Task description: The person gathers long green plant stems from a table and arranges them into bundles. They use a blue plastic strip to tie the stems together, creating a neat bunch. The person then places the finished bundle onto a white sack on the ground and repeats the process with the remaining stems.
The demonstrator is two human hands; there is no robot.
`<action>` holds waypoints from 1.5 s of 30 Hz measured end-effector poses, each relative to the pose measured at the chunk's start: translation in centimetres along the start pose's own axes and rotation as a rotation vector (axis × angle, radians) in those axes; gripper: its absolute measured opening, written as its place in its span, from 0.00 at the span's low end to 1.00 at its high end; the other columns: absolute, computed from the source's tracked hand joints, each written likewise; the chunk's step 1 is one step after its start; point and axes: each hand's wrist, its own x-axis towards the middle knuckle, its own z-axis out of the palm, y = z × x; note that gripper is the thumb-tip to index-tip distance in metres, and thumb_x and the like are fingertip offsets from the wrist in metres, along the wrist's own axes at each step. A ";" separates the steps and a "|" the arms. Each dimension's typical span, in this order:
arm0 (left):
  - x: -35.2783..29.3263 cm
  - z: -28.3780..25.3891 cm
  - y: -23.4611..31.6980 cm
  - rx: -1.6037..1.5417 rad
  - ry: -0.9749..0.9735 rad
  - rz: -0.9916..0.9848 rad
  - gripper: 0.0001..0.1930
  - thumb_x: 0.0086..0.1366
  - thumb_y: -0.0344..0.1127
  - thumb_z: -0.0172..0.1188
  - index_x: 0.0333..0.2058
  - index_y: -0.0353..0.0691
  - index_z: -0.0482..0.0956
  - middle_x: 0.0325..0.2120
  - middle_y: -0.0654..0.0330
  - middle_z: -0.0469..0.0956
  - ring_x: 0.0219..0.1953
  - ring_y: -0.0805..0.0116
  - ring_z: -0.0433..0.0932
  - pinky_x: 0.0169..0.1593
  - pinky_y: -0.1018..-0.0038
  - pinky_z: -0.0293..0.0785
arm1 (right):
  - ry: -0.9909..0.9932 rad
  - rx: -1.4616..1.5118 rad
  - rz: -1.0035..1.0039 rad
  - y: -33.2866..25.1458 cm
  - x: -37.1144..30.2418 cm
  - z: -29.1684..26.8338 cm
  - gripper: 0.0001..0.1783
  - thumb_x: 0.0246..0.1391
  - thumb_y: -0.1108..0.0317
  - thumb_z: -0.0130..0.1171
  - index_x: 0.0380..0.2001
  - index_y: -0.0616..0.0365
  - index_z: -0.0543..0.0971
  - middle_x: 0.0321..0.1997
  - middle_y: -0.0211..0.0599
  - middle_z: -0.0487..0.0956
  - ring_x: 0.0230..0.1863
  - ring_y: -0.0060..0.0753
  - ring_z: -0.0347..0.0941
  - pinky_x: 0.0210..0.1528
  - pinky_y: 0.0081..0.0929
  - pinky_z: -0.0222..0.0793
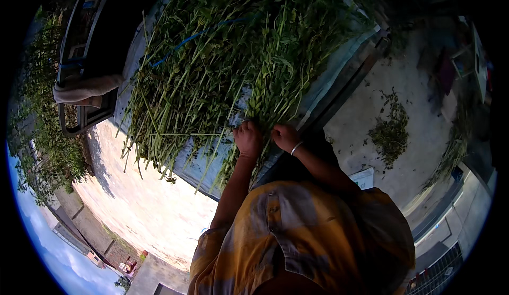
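Observation:
A broad heap of cut leafy green plants (pixel 201 72) covers the surface in front of me, its long pale stems fanning toward me. My left hand (pixel 248 138) is curled closed around plant stems at the near edge of the heap, and some stick out below it. Close by on the right, my right hand (pixel 286 137), with a pale bangle (pixel 297 147) on its wrist, is also closed, its fingers pressed in at the stems. The fingertips of both hands are mostly hidden. A blue cord (pixel 199 36) crosses the far part of the heap.
Light sheeting (pixel 328 85) lies beneath the plants, beside a dark edge bar (pixel 347 85). At left a pale cloth (pixel 87 89) hangs over a dark metal frame (pixel 71 122). Loose plant scraps (pixel 389 130) lie on the floor at right, near a white packet (pixel 363 178).

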 end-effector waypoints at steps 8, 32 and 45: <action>0.3 -0.2 -0.6 -0.005 -0.087 0.027 0.06 0.50 0.31 0.53 0.28 0.40 0.67 0.26 0.55 0.71 0.25 0.55 0.73 0.31 0.61 0.66 | 0.004 -0.122 -0.035 -0.2 0.0 -0.9 0.12 0.47 0.62 0.54 0.16 0.56 0.70 0.14 0.45 0.68 0.22 0.54 0.67 0.24 0.48 0.61; -1.0 -0.5 0.8 -1.064 -0.257 -0.174 0.04 0.56 0.28 0.53 0.31 0.37 0.72 0.26 0.50 0.74 0.26 0.49 0.73 0.28 0.66 0.70 | -0.138 -0.063 -0.047 -1.5 -1.7 -3.1 0.11 0.45 0.65 0.54 0.16 0.57 0.67 0.16 0.45 0.68 0.22 0.53 0.67 0.25 0.45 0.61; 0.2 0.2 -0.5 -0.602 -0.370 0.283 0.05 0.48 0.26 0.56 0.26 0.36 0.71 0.23 0.49 0.71 0.29 0.47 0.72 0.31 0.60 0.69 | -0.139 -0.083 -0.156 -2.5 -0.9 -2.2 0.08 0.46 0.65 0.52 0.20 0.57 0.71 0.17 0.46 0.70 0.23 0.52 0.68 0.26 0.46 0.63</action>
